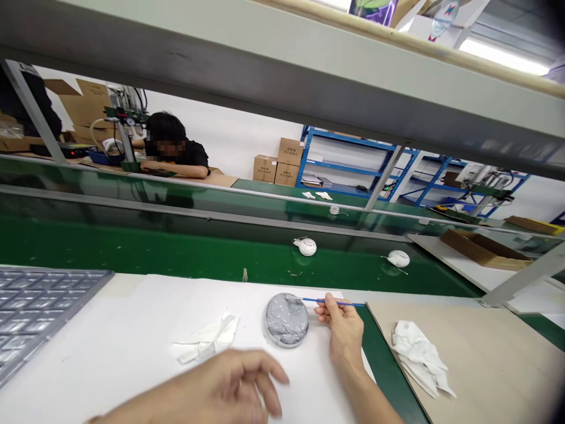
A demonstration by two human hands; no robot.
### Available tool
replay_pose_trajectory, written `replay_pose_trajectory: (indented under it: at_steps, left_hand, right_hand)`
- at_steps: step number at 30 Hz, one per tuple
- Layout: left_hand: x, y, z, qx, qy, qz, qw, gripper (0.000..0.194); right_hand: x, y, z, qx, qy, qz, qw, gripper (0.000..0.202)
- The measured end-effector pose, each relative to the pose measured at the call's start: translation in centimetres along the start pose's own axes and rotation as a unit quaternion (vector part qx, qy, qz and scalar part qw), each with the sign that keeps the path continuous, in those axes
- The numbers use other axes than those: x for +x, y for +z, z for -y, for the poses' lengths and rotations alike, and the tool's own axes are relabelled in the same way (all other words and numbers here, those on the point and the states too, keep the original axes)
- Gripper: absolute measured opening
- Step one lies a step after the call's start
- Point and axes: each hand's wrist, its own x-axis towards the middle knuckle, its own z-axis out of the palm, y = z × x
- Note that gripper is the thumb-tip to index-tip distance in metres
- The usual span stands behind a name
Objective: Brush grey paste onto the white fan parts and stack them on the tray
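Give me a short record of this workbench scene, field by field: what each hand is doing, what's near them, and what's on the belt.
right hand: pinches a thin blue stick, tip at the paste
left hand: open, fingers curled, holding nothing, above the white sheet
dish of grey paste: round, between the hands
crumpled wipe: left of the dish
plastic tray: far left
second wipe: on the brown board
conveyor belt: two white round parts

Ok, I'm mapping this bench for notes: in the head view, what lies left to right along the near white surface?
Clear plastic tray → crumpled white wipe → round tub of grey paste → right hand holding a blue stick → second white wipe.
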Motion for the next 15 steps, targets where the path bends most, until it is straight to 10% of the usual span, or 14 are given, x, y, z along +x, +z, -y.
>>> replay_pose_trajectory:
  at_steps: [3, 6, 15]
  left_hand:
    - [2.5, -3.9, -2.8, 0.193, 0.095, -0.095, 0.972, 0.028]
    - [7.6, -7.7, -4.1, 0.434, 0.185, -0.187, 0.861, 0.03]
    - [23.7, -9.7, -3.8, 0.654, 0.211, -0.136, 0.714, 0.033]
  right_hand:
    - [-0.1, 0.0, 0.1, 0.025, 0.021, 0.007, 0.999, 0.038]
    - [0.0, 0.0, 0.0, 0.054, 0.051, 0.017, 0.997, 0.038]
    - [0.2, -0.3, 0.2, 0.093, 0.089, 0.007, 0.992, 0.042]
